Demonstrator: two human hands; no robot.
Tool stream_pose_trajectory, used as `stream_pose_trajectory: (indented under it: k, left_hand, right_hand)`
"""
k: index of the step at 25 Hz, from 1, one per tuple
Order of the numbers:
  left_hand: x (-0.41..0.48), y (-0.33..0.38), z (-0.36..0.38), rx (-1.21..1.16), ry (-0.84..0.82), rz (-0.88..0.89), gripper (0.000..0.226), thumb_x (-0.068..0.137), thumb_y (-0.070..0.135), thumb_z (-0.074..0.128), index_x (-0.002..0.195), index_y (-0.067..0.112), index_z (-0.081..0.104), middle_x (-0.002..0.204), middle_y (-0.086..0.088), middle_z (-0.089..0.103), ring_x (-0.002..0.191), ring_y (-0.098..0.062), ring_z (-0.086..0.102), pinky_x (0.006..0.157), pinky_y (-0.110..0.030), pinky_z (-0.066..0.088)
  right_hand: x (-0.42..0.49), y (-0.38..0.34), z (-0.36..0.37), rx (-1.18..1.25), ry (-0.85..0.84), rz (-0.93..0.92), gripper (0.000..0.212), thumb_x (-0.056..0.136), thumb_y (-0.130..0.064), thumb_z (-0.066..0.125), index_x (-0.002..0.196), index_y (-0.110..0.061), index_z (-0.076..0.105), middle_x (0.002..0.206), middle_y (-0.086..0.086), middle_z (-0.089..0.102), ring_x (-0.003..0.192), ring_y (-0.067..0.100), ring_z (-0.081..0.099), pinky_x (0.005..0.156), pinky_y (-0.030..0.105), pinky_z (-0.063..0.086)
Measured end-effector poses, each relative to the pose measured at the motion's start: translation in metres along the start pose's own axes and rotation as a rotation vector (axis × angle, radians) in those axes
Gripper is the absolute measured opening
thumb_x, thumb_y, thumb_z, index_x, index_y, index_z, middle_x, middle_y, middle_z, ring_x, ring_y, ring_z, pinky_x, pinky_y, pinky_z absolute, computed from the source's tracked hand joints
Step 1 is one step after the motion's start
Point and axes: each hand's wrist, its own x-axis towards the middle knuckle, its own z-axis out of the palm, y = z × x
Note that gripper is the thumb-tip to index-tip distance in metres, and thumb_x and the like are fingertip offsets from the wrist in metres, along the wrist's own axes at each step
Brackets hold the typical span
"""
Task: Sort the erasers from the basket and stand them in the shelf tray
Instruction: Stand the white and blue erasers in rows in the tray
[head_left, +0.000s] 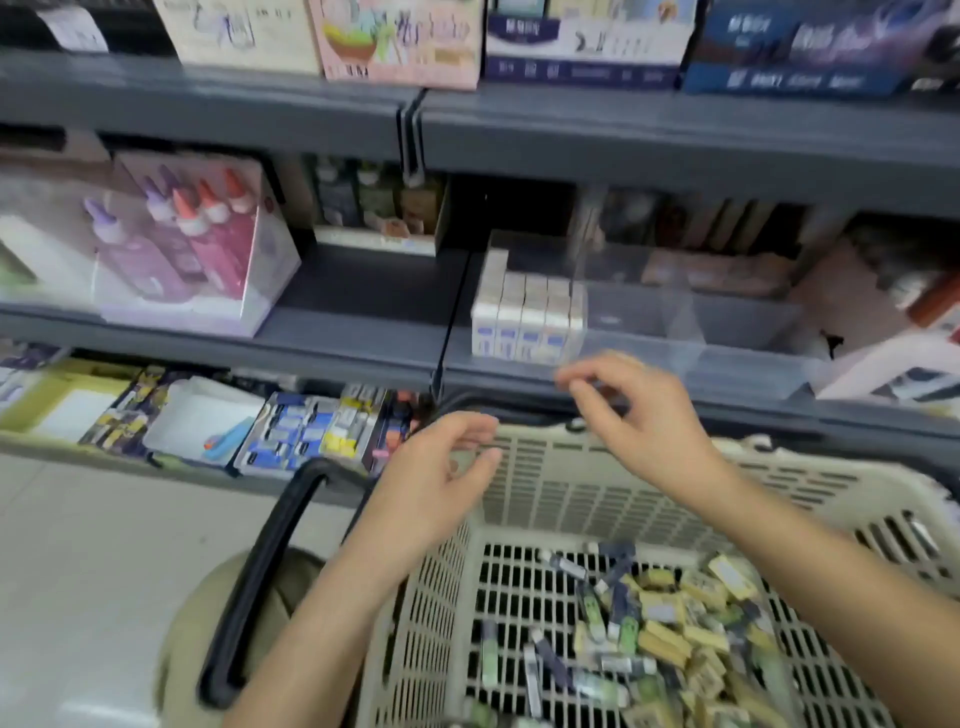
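A beige slotted basket (545, 499) fills the lower right, with several loose erasers (670, 623) in yellow, green and dark wrappers on its floor. On the shelf above it stands a clear tray (691, 332), where several white erasers (524, 317) stand upright in rows at its left end. My left hand (441, 478) hovers over the basket's left rim, fingers loosely curled and holding nothing. My right hand (639, 410) is raised in front of the shelf edge below the tray, its fingers loosely bent; the blur hides whether anything small is pinched.
The basket's black handle (260, 587) hangs down at the left. Glue bottles in a clear box (192, 244) stand on the left of the same shelf. Boxed goods (405, 36) line the shelf above. Stationery packs (306, 431) lie on the lowest shelf.
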Motion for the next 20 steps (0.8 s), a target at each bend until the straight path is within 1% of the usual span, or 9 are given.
stream_pose_trajectory:
  k: [2, 3, 6, 8, 10, 13, 15, 17, 20]
  left_hand:
    - [-0.039, -0.006, -0.001, 0.004, -0.069, -0.011, 0.026, 0.086, 0.010, 0.063, 0.104, 0.029, 0.060, 0.099, 0.014, 0.064, 0.091, 0.006, 0.060, 0.087, -0.018, 0.048]
    - [-0.057, -0.008, 0.001, 0.011, -0.099, -0.027, 0.026, 0.086, 0.010, 0.064, 0.107, 0.026, 0.060, 0.099, 0.013, 0.065, 0.091, 0.006, 0.059, 0.086, -0.016, 0.048]
    - [-0.092, -0.012, 0.007, 0.023, -0.103, -0.051, 0.029, 0.086, 0.014, 0.064, 0.111, 0.027, 0.059, 0.102, 0.014, 0.064, 0.094, 0.004, 0.060, 0.087, -0.020, 0.048]
    - [-0.105, -0.013, 0.010, 0.043, -0.070, -0.036, 0.029, 0.087, 0.015, 0.062, 0.113, 0.026, 0.059, 0.103, 0.014, 0.064, 0.095, 0.005, 0.059, 0.087, -0.019, 0.048]
    - [-0.109, -0.014, 0.013, 0.076, -0.045, -0.029, 0.030, 0.088, 0.015, 0.061, 0.116, 0.023, 0.059, 0.102, 0.015, 0.063, 0.094, 0.006, 0.058, 0.087, -0.018, 0.048]
    - [-0.109, -0.015, 0.015, 0.129, -0.022, -0.031, 0.028, 0.089, 0.017, 0.060, 0.116, 0.022, 0.059, 0.100, 0.019, 0.061, 0.094, 0.008, 0.057, 0.084, -0.010, 0.045]
    - [-0.107, -0.016, 0.016, 0.147, -0.025, -0.041, 0.026, 0.089, 0.018, 0.059, 0.114, 0.024, 0.059, 0.098, 0.021, 0.061, 0.093, 0.010, 0.056, 0.082, -0.007, 0.044]
    - [-0.107, -0.016, 0.016, 0.156, -0.037, -0.042, 0.024, 0.089, 0.018, 0.058, 0.112, 0.025, 0.059, 0.098, 0.021, 0.061, 0.093, 0.010, 0.056, 0.083, -0.010, 0.046]
    - [-0.108, -0.016, 0.017, 0.169, -0.050, -0.044, 0.023, 0.089, 0.018, 0.058, 0.111, 0.026, 0.059, 0.097, 0.021, 0.061, 0.092, 0.010, 0.056, 0.084, -0.016, 0.047]
  right_hand:
    - [-0.060, 0.011, 0.017, 0.047, -0.182, 0.092, 0.020, 0.089, -0.028, 0.054, 0.106, -0.028, 0.065, 0.096, -0.025, 0.060, 0.090, -0.009, 0.057, 0.083, 0.008, 0.045]
    - [-0.086, 0.017, 0.028, 0.038, -0.306, 0.138, 0.019, 0.089, -0.025, 0.057, 0.106, -0.027, 0.065, 0.096, -0.020, 0.062, 0.089, -0.006, 0.058, 0.083, 0.012, 0.046]
    - [-0.143, 0.039, 0.066, -0.066, -0.721, 0.207, 0.024, 0.091, -0.025, 0.057, 0.113, -0.018, 0.063, 0.105, -0.003, 0.063, 0.093, 0.008, 0.059, 0.082, 0.023, 0.047]
    - [-0.168, 0.046, 0.090, -0.120, -0.918, 0.179, 0.033, 0.089, -0.034, 0.058, 0.117, -0.017, 0.059, 0.111, 0.001, 0.059, 0.097, 0.015, 0.058, 0.080, 0.026, 0.046]
    - [-0.185, 0.048, 0.111, -0.202, -1.060, 0.121, 0.044, 0.086, -0.043, 0.058, 0.122, -0.017, 0.053, 0.118, 0.002, 0.055, 0.103, 0.018, 0.056, 0.081, 0.028, 0.046]
    - [-0.192, 0.046, 0.126, -0.234, -1.106, 0.106, 0.049, 0.085, -0.050, 0.057, 0.124, -0.022, 0.049, 0.122, 0.001, 0.051, 0.108, 0.019, 0.053, 0.082, 0.029, 0.044]
    - [-0.193, 0.045, 0.126, -0.206, -1.121, 0.087, 0.046, 0.085, -0.052, 0.056, 0.120, -0.022, 0.053, 0.117, 0.001, 0.052, 0.105, 0.018, 0.053, 0.079, 0.030, 0.044]
    - [-0.197, 0.043, 0.125, -0.254, -1.165, 0.003, 0.038, 0.085, -0.051, 0.056, 0.108, -0.021, 0.059, 0.109, 0.001, 0.053, 0.096, 0.019, 0.054, 0.072, 0.031, 0.044]
    - [-0.195, 0.040, 0.121, -0.430, -1.047, -0.053, 0.029, 0.087, -0.044, 0.051, 0.097, -0.020, 0.063, 0.099, -0.002, 0.055, 0.088, 0.017, 0.056, 0.064, 0.029, 0.045]
